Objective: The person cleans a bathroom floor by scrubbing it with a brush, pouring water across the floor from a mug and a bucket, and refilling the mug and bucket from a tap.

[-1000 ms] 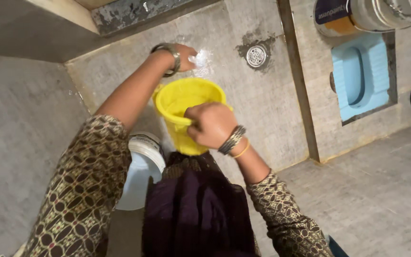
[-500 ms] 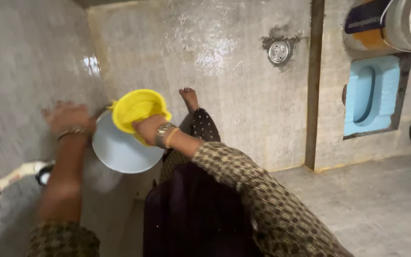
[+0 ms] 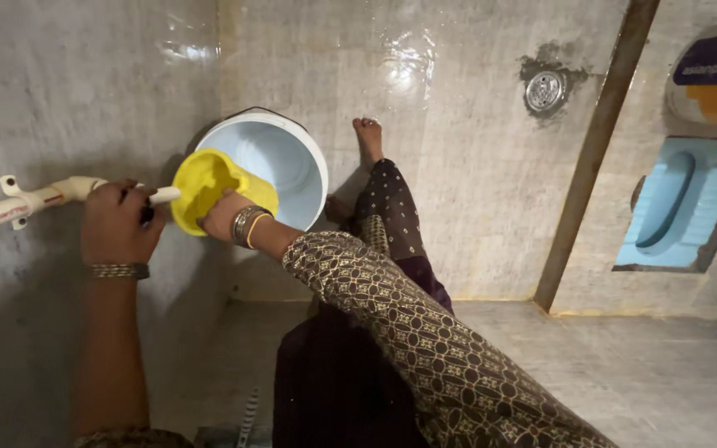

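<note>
Yellow mug (image 3: pixel 209 189) in right hand (image 3: pixel 224 217), under tap (image 3: pixel 155 196)

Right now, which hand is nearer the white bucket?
Right. The right hand holds the yellow mug over the white bucket rim; the left hand is off to its side, at the wall tap.

A round drain (image 3: pixel 544 90) sits in the wet floor; right of it, a blue squat pan (image 3: pixel 665 207).

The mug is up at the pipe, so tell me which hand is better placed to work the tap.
Left, probably. The left hand already grips the tap on the white pipe, while the right hand is occupied holding the yellow mug over the white bucket.
</note>
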